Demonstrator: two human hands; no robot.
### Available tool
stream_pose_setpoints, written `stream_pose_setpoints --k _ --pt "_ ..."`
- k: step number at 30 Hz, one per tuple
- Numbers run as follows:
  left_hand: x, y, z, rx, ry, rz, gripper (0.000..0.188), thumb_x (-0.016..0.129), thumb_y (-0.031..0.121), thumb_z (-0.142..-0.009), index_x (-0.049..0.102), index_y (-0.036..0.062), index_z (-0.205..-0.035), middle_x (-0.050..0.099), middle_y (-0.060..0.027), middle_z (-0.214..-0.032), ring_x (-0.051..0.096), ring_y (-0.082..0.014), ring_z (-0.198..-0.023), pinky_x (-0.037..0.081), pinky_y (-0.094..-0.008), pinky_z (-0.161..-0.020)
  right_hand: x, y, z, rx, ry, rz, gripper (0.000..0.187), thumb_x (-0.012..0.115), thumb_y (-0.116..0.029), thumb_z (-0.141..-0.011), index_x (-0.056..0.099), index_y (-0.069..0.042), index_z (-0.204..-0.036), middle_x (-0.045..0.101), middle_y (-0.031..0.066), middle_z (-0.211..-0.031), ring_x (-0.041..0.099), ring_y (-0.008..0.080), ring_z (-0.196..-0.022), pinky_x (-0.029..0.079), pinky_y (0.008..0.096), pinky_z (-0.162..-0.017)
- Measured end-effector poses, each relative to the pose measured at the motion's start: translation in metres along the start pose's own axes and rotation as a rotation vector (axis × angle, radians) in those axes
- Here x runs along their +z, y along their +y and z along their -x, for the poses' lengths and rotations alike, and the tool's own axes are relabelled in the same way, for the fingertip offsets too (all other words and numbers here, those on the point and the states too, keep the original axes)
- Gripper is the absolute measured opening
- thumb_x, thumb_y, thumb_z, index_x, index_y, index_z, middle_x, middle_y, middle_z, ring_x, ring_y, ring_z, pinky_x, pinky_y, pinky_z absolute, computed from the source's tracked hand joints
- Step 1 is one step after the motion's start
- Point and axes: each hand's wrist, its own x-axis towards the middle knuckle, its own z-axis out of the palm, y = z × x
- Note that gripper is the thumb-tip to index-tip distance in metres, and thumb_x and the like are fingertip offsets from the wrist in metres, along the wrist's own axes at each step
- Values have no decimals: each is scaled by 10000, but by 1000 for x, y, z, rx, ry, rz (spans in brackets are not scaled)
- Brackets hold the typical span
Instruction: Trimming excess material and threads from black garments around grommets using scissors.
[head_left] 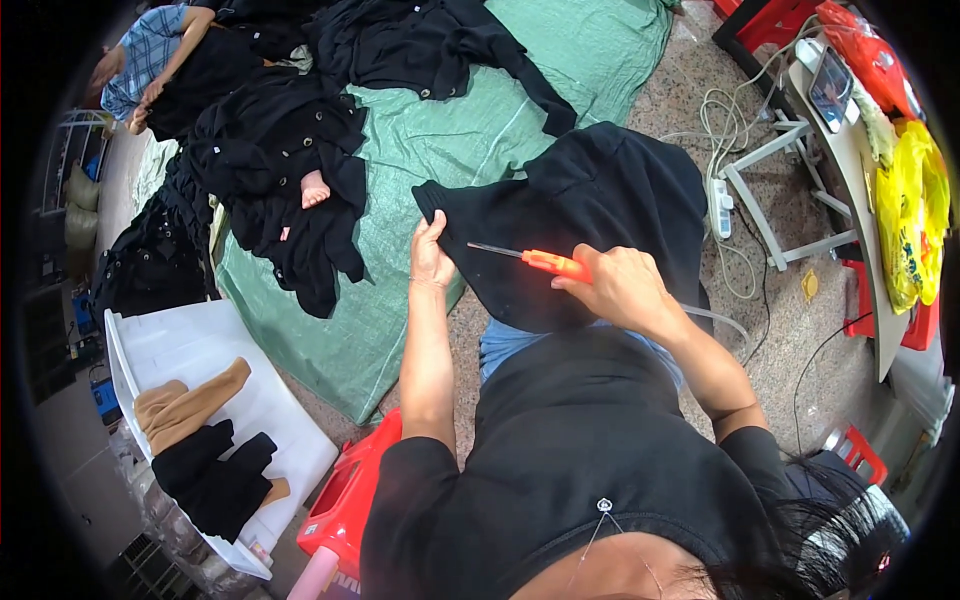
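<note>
A black garment (590,200) with a ribbed edge lies across my lap and spreads over the green sheet. My left hand (431,260) grips its left side just below the ribbed edge, thumb on top. My right hand (625,290) is closed round an orange-handled tool (556,264) with a thin metal shaft. The shaft points left over the cloth toward my left hand; whether its tip touches the fabric I cannot tell. A pale hose (722,319) shows behind my right wrist, but where it joins is hidden.
Black garments (275,140) with buttons lie piled on the green sheet (420,130). Another person (150,65) handles dark cloth at upper left. A white bin (290,420) holds tan and black clothes. On the right are a metal stool (790,190), cables and a table with bags.
</note>
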Motion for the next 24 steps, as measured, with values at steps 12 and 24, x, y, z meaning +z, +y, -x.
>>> stream_pose_setpoints --k 12,24 --pt "21 -21 67 -231 8 -31 339 576 85 -975 540 -17 -1296 647 -102 -1231 617 -199 -1136 459 -334 -1023 -12 14 21 82 -3 23 376 707 -430 -865 624 -64 -882 620 172 -612 648 374 -624 493 457 -577" --pt "48 -14 101 -518 225 -156 202 624 122 -941 590 53 -1128 693 -61 -1041 702 -199 -900 604 -396 -700 -30 28 36 103 45 -16 389 699 -454 -866 620 -73 -883 616 158 -611 652 387 -649 493 472 -579"
